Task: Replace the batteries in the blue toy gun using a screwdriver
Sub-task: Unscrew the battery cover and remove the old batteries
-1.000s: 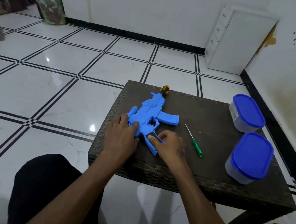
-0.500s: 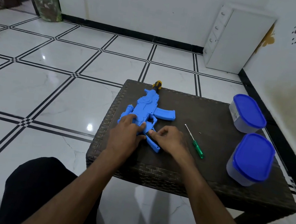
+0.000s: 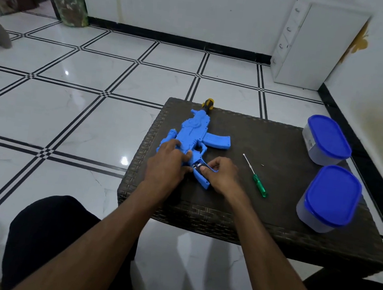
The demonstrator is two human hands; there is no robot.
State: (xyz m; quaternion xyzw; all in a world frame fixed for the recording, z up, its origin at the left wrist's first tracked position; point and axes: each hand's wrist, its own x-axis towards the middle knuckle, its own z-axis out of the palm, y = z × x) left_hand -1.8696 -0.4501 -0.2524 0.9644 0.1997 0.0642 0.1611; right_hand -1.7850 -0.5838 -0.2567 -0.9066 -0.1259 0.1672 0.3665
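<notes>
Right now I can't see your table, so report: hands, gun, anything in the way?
Left hand pressing toy gun down. Right hand pinching grip cover. Screwdriver lying apart, nothing blocking.

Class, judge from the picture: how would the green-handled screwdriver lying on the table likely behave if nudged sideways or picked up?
The screwdriver looks slim and round, so it would probably roll on the table. Its thin metal shaft suggests stiffness. Its small plastic handle suggests it is light.

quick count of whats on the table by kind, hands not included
Toy gun: 1, blue toy gun
Screwdriver: 1, green-handled screwdriver
Tubs: 2, far blue-lidded tub and near blue-lidded tub
Loose screw: 1, small screw
Total: 5, all on the table
</notes>
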